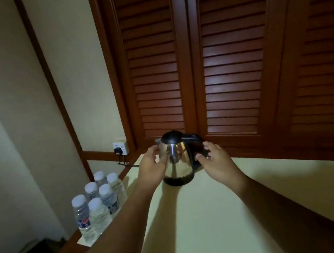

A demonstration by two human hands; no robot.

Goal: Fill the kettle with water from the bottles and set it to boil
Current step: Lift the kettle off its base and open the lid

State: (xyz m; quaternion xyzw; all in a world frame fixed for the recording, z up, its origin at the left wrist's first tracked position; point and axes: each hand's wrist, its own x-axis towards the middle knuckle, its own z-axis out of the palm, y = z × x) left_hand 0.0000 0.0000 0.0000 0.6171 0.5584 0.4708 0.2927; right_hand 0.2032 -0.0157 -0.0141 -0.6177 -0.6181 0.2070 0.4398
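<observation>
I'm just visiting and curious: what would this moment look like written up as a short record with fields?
kettle: steel kettle, lid shut, upright on pale table
left hand: left hand open against the kettle's side
right hand: right hand open, at the black handle
bottles: six capped water bottles, left of table
power: plug in wall socket

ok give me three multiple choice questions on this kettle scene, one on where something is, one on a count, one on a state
1. Where do the water bottles stand relative to the kettle?
A. to its left, nearer the camera
B. behind it
C. to its right

2. How many bottle caps show?
A. three
B. six
C. nine

3. What is the state of the kettle lid?
A. removed
B. wide open
C. closed

Answers: 1 A, the cluster stands at lower left by the wall. 2 B, six white caps are visible. 3 C, the black lid sits flat on the steel body.
</observation>
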